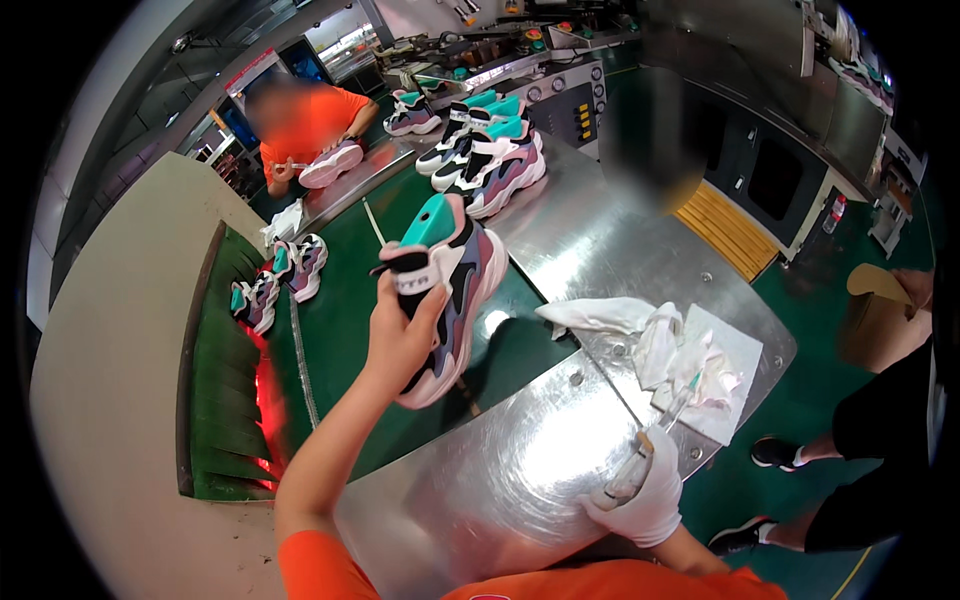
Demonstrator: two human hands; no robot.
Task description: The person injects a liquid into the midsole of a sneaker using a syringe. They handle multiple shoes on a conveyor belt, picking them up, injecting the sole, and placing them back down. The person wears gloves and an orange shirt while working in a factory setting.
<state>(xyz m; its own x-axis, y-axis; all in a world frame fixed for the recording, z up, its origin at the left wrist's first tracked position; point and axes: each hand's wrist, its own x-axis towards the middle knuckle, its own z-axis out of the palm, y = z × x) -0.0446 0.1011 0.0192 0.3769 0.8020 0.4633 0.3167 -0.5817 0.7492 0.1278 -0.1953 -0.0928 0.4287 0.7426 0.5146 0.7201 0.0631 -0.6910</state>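
Observation:
My left hand [408, 325], bare, is closed on a chunky sneaker [462, 300] in purple, black, white and pink. Its fingers grip it at the tongue and collar, holding it raised over the green belt [345, 350]. A turquoise insert [432, 222] shows in the shoe's opening. On the right, my right hand [640, 500] wears a white glove and is closed round a slim, pale tool [677, 405]. This tool points toward a heap of crumpled white cloths [680, 355] on the metal table [520, 480]. The tool's exact kind is unclear.
Several matching sneakers [500, 165] stand at the belt's far right. Two more shoes [300, 265] sit near a green strip curtain [225, 400] with red light behind it. A co-worker in orange [310, 125] handles a shoe across the belt. At right, another person holds a cardboard box [870, 315].

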